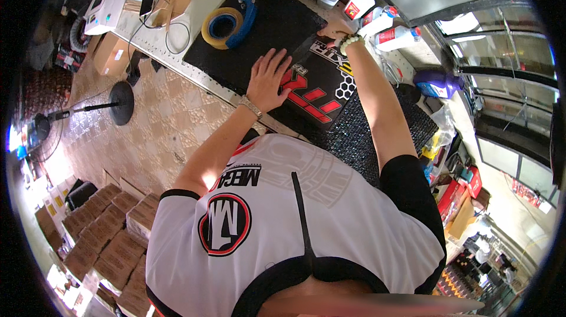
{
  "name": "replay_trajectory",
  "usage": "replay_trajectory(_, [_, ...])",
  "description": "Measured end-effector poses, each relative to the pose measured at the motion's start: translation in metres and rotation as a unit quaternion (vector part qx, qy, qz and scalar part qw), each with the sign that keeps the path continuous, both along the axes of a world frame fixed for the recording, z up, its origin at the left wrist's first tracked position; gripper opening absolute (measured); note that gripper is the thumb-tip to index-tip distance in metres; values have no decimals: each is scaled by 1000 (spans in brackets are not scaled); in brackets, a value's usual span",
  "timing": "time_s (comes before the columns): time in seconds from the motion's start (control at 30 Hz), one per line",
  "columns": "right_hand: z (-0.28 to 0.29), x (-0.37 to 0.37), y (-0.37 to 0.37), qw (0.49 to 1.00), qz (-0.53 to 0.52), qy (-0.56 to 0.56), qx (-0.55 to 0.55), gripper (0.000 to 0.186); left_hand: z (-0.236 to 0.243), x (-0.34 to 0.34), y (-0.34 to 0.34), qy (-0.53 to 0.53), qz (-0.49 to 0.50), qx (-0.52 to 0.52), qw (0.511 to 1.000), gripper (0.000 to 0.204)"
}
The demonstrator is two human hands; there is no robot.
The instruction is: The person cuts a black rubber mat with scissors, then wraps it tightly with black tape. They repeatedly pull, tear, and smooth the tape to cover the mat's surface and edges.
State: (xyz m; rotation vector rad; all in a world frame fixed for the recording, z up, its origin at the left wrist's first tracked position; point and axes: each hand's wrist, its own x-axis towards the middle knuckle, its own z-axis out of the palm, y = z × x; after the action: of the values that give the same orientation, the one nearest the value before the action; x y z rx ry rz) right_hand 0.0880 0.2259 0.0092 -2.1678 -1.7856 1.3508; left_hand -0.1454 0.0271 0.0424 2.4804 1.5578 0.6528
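Note:
A dark panel with red, white and yellow graphics lies on the bench in front of me. My left hand rests on it at its left side, fingers spread. At the panel's far end, my right hand has its fingers curled at the upper edge; whatever is between the fingertips is too small to make out. A glossy, see-through strip shows beside that hand. Farther back on a black mat are a tan tape roll and a blue tape dispenser.
Several plastic bottles line the right back, near a purple container. A white device, cables and cardboard occupy the bench's left end. A standing fan and several stacked boxes are on my left. Textured black mat lies right.

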Motion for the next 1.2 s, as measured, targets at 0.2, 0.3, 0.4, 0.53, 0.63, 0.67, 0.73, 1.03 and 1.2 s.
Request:
replay_trajectory(0.2, [-5, 4, 10, 993, 83, -58, 55, 30, -55, 2, 7, 53, -54, -18, 997, 51])
replay_trajectory(0.3, [-6, 11, -4, 990, 69, -71, 100, 29, -66, 6, 1, 10, -59, 15, 998, 50])
replay_trajectory(0.4, [-10, 14, -36, 977, 28, -77, 198, 26, -65, 10, -4, 51, -63, 6, 997, 50])
replay_trajectory(0.53, [-24, 9, -74, 943, -79, -43, 322, 28, -56, 10, -8, 74, -85, -10, 994, 52])
replay_trajectory(0.63, [-28, 1, -89, 860, -131, -56, 490, 35, -50, 9, -13, 58, -99, -45, 992, 59])
replay_trajectory(0.67, [-25, -2, -94, 855, -136, -46, 499, 43, -49, 9, -15, 65, -98, -49, 992, 61])
replay_trajectory(0.73, [-16, -13, -118, 845, -77, -105, 519, 51, -46, 9, -17, 84, -100, -56, 990, 64])
replay_trajectory(1.03, [-15, -36, -140, 883, 3, -219, 416, 85, -45, 16, -24, 149, -102, -96, 979, 83])
replay_trajectory(1.2, [-6, 78, -171, 836, -241, -358, 337, 90, -35, 14, -15, 175, -139, -126, 967, 86])
